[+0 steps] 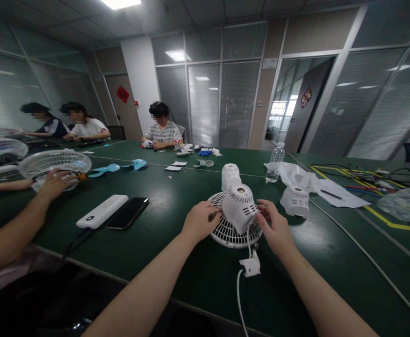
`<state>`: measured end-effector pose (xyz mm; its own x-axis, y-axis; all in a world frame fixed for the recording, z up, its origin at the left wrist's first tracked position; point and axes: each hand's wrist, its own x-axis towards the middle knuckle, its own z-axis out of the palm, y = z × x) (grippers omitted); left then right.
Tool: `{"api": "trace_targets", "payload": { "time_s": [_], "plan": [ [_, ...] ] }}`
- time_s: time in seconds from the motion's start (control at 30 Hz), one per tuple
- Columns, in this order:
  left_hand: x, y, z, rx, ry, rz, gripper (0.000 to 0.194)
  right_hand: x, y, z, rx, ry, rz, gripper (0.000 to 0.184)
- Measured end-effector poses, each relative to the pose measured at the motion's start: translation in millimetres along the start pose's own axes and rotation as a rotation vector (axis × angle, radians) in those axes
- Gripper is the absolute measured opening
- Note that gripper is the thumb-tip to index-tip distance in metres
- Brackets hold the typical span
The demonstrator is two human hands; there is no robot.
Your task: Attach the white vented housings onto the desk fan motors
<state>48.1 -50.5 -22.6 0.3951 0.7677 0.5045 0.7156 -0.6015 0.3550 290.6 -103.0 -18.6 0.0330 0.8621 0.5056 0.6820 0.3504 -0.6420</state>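
Note:
A white fan lies face down on the green table, its round grille [231,239] below and its vented motor housing [239,206] tilted up. My left hand [199,221] is at the left side, fingers bent in around the grille edge and towards the housing; the fingertips are partly hidden. Against the housing's right side, my right hand [274,227] presses with curved fingers and thumb. A white cable runs down from the housing past a small white block-shaped part [250,266] hanging at the table's near side. Just behind stands another white housing [230,174].
Right of the fan sit a vented white cover [296,202], a water bottle [275,163] and paper [343,193]. A power bank [102,210] and phone [128,213] lie left. A neighbour's hand [58,183] touches another fan grille [55,161]. Blue fan blades [104,170] lie beyond.

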Motion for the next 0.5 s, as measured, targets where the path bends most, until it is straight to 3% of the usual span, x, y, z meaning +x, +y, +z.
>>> {"api": "trace_targets", "payload": {
  "time_s": [0.13,0.27,0.37,0.43,0.5],
  "plan": [
    [-2.9,0.4,1.6,-0.070,0.001,0.054,0.022,-0.2,2.4,9.4,-0.067,-0.059,-0.025,0.077],
    [-2.3,-4.5,6.4,-0.146,0.098,0.009,0.026,1.2,5.6,14.2,-0.068,-0.115,0.033,0.088],
    [2.3,-17.5,9.6,-0.241,0.181,-0.176,0.027,1.2,2.8,11.4,-0.056,-0.139,0.089,0.088],
    [5.9,-28.9,10.5,-0.334,0.182,-0.428,0.028,-0.1,-2.6,8.9,-0.062,-0.145,0.100,0.088],
    [8.1,-39.2,10.3,-0.355,0.195,-0.532,0.030,-2.2,-9.6,7.6,-0.080,-0.147,0.104,0.086]
  ]
}}
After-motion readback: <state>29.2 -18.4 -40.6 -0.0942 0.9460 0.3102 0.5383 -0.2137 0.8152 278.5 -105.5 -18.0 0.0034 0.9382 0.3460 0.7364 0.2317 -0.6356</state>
